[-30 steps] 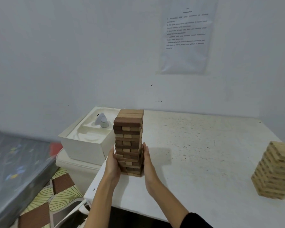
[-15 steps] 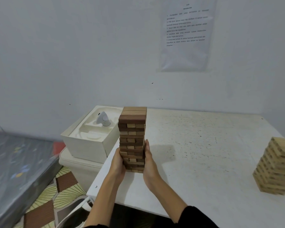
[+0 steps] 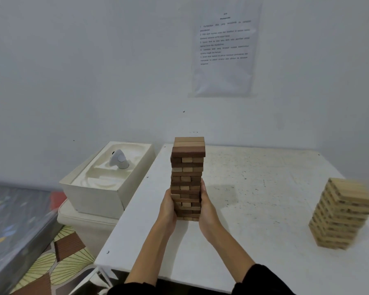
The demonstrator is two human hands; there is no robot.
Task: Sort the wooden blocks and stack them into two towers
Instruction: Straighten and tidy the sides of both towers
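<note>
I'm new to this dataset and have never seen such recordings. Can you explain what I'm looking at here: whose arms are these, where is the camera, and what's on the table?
No machine here: a person works with two bare hands. The camera sits on their head, looking forward and down, so the arms enter from below. On the white table stand two block towers: a brown mixed tower near the left edge and a pale tower at the right, blurred. The left hand and right hand press flat against opposite sides of the mixed tower's lower half. Left of the table sits a white box.
</note>
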